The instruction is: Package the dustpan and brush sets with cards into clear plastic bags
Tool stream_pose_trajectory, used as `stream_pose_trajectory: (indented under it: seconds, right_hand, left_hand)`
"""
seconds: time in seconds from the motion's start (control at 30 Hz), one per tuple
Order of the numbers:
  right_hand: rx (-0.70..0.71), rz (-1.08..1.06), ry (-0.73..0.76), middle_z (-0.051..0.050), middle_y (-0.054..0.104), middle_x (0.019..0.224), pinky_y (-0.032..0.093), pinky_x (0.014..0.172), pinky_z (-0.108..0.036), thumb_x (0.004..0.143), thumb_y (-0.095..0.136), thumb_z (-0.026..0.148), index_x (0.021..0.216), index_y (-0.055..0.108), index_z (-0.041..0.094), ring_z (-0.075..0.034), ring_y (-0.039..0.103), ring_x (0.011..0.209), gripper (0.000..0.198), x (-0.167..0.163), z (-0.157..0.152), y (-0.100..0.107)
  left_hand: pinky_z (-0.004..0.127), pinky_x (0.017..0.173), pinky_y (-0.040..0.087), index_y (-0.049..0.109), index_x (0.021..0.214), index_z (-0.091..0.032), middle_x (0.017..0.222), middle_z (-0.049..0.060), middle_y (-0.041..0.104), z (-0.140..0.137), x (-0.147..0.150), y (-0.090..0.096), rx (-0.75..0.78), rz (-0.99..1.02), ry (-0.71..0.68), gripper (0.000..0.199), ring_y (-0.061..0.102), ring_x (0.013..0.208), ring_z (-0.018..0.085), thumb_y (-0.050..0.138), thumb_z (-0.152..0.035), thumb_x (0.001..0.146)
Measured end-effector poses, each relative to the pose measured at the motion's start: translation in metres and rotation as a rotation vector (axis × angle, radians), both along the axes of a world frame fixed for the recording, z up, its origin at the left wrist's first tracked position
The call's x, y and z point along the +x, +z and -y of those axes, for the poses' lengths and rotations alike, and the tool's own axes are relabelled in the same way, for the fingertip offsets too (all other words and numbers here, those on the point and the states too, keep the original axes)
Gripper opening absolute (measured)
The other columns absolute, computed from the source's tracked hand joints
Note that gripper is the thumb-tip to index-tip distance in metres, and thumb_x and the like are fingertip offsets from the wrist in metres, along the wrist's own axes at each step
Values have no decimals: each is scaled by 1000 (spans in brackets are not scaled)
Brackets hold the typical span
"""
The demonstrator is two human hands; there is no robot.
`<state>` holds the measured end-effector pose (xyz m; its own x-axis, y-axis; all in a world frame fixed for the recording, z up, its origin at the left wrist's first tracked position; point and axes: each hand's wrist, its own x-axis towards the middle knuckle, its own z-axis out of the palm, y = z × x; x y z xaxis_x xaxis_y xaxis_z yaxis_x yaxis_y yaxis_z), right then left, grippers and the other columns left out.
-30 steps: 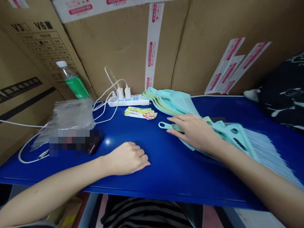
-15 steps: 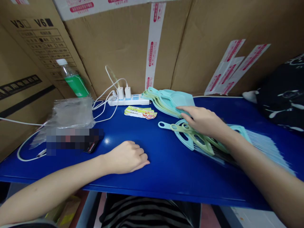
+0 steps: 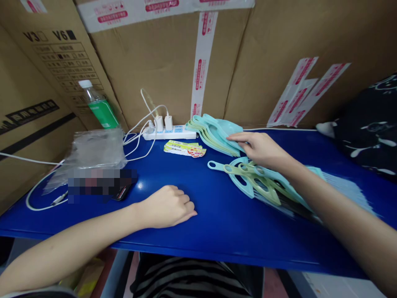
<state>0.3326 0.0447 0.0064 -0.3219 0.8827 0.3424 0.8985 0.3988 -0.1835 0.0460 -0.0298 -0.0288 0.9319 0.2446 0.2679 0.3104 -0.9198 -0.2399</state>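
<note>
On the blue table, my left hand rests in a loose fist, with nothing visible in it. My right hand reaches over to a stack of light blue and pale green dustpans. Its outstretched fingertips touch the top blue dustpan near its right side, and the palm hides part of the stack's edge. Below that hand and forearm lies a fanned pile of small hand brushes, blue and green with holed handles. Their bristles spread to the right, partly covered by the forearm.
A white power strip with plugged-in chargers stands at the back, beside printed label strips. Leftward are a clear plastic bag, a green-labelled bottle, a dark phone-like object and cables. Cardboard boxes wall the rear; a black patterned cloth item is right.
The top blue dustpan has shifted slightly left on the stack, with my right hand following it. My left hand stays in place. The view has tipped a little.
</note>
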Motion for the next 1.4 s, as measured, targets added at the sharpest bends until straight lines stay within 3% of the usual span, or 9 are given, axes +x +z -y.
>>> stream_pose_trajectory:
  seconds: [0.13, 0.27, 0.4, 0.5, 0.67, 1.13, 1.4]
  right_hand:
    - [2, 69, -18, -3, 71, 117, 51, 94, -43, 80, 41, 8, 111, 73, 22, -26, 64, 112, 47, -14, -4, 2]
    - [2, 115, -44, -6, 71, 116, 55, 84, -43, 77, 42, 5, 108, 74, 22, -28, 66, 107, 47, -23, -7, 1]
    - [3, 119, -51, -6, 75, 103, 55, 76, -41, 77, 42, 6, 101, 76, 23, -28, 71, 95, 45, -18, -8, -2]
    - [0, 110, -55, -7, 76, 95, 54, 72, -38, 79, 42, 8, 107, 71, 23, -25, 72, 85, 43, -15, -8, -4]
    - [-6, 159, -88, -12, 73, 104, 53, 66, -39, 82, 52, 25, 122, 57, 18, -29, 70, 90, 40, -19, -5, -5]
    - [12, 284, -122, -13, 72, 105, 49, 60, -36, 76, 49, 10, 121, 53, 21, -29, 70, 80, 47, -24, -3, -4]
    - [19, 294, -119, -12, 71, 105, 49, 58, -37, 80, 52, 22, 125, 52, 19, -30, 69, 84, 45, -21, -3, -2]
  left_hand:
    - [30, 49, 32, 53, 62, -18, 55, -1, 58, 0, 0, -1, 5, 3, 0, 42, 53, 48, 14, 38, -27, 100]
    - [30, 49, 32, 53, 63, -18, 55, -1, 58, 1, 0, -1, 1, 1, 8, 40, 53, 49, 15, 39, -27, 100]
    - [30, 50, 32, 52, 64, -18, 56, -1, 58, 1, 0, 0, -5, -10, 15, 38, 54, 49, 14, 42, -27, 99]
    - [29, 50, 31, 51, 64, -18, 55, -1, 58, 1, 0, 0, -9, -16, 19, 37, 54, 49, 14, 43, -28, 99]
    - [29, 50, 32, 51, 63, -18, 55, -1, 58, 1, -1, 0, -8, -18, 19, 37, 54, 49, 14, 44, -27, 99]
    - [30, 49, 31, 52, 63, -18, 55, -1, 58, 1, 1, 0, -6, -8, 13, 39, 53, 48, 14, 42, -27, 99]
    - [31, 48, 33, 54, 62, -18, 54, -1, 58, 0, 0, -1, 4, 9, 10, 42, 53, 47, 15, 38, -26, 100]
